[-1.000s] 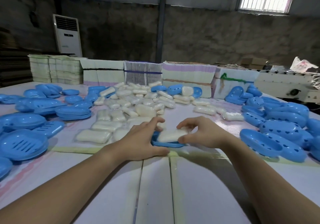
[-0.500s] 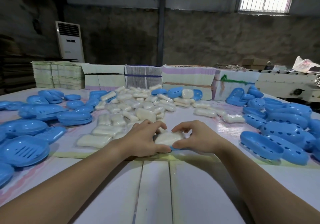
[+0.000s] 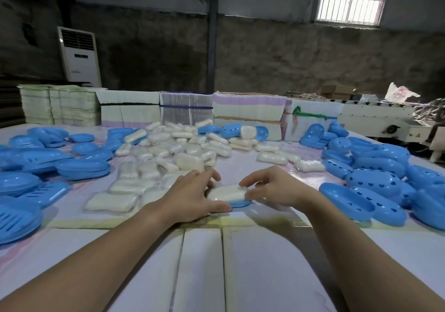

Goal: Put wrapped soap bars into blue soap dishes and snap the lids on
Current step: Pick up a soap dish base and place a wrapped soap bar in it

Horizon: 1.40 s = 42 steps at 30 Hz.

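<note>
A wrapped white soap bar (image 3: pixel 226 192) lies in a blue soap dish (image 3: pixel 240 203) at the middle of the table. My left hand (image 3: pixel 192 198) curls round the left end of dish and bar, thumb along the near rim. My right hand (image 3: pixel 274 187) pinches the right end of the bar, fingers arched over it. Most of the dish is hidden under the soap and both hands. No lid sits on it.
A heap of wrapped soap bars (image 3: pixel 183 148) lies just beyond the hands. Blue slotted dishes (image 3: pixel 21 213) pile up at the left, blue lids with heart holes (image 3: pixel 375 186) at the right. Stacks of flat cartons (image 3: pixel 250 109) line the table's far edge.
The view has tilted up slightly. Both hands have closed in on the soap and pressed it lower into the dish; the right fingers now arch over its right end.
</note>
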Available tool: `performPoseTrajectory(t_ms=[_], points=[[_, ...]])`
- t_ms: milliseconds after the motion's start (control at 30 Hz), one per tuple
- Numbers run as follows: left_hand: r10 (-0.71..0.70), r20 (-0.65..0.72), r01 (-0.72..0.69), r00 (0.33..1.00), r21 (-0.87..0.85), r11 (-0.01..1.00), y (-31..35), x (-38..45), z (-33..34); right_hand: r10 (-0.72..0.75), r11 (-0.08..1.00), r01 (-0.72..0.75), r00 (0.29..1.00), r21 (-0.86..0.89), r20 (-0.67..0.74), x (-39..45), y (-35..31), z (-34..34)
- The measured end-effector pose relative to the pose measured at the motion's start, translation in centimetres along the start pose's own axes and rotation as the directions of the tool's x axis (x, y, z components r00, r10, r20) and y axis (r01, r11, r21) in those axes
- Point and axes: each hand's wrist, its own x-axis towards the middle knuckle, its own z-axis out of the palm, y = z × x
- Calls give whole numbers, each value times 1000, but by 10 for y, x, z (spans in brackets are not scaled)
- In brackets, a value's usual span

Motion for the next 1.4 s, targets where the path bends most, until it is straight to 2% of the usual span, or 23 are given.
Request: performPoseTrajectory(t_ms=[100, 300, 500, 667, 900, 1267, 1400], points=[[1, -7, -1, 1000, -20, 1000, 1, 0, 0, 82, 995, -81, 996, 52, -19, -1, 2, -3], [39, -64, -40, 997, -17, 999, -1, -2, 3, 62, 998, -61, 997, 23, -41, 1, -2, 9], [29, -55, -29, 998, -3, 1000, 2, -2, 3, 96, 995, -97, 993, -12, -63, 1, -7, 13], [14, -31, -13, 999, 34, 999, 4, -3, 2, 87, 996, -86, 996, -35, 9, -2, -5, 2], [13, -34, -13, 999, -2, 1000, 3, -3, 0, 109, 994, -109, 994, 2, 32, 0, 3, 1], [-18, -15, 18, 1000, -5, 1000, 4, -5, -2, 39, 992, -37, 999, 117, -13, -3, 4, 4], [-22, 1, 22, 1000, -11, 1000, 7, -5, -4, 30, 988, -43, 996, 151, 86, -5, 6, 0]])
